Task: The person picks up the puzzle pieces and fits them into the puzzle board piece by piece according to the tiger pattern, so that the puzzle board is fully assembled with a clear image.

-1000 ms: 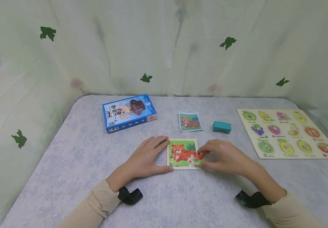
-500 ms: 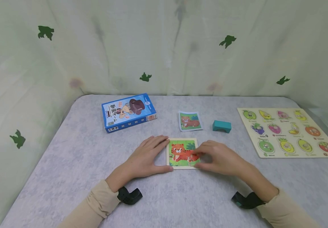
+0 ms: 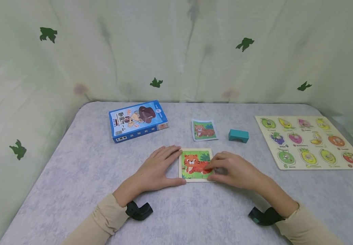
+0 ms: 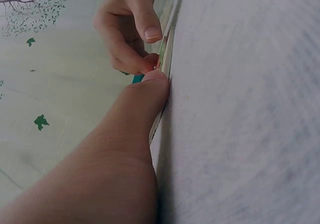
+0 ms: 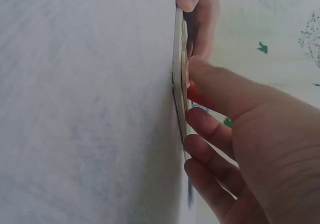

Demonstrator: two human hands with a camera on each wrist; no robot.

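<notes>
A small square tiger jigsaw puzzle [image 3: 194,159] in a pale wooden frame lies flat on the table in the head view. My left hand [image 3: 156,169] spreads round its left side, fingertips at the top left corner and thumb at the bottom edge. My right hand [image 3: 237,169] pinches a puzzle piece at the lower right of the picture between thumb and fingers, which hide much of it. In the right wrist view the piece [image 5: 184,83] sits slightly raised over the frame [image 5: 177,58], with my right thumb [image 5: 205,71] on it.
Behind the puzzle lie a tiger picture card [image 3: 204,130] and a teal arched block [image 3: 238,135]. A blue game box [image 3: 138,121] stands at the back left. At the right lies a fruit puzzle board [image 3: 312,143]. A patterned curtain [image 3: 176,51] hangs behind the table.
My right hand has moved left with the puzzle piece, over the gap at the lower right of the tiger picture, which is now covered. My left hand stays at the frame.
</notes>
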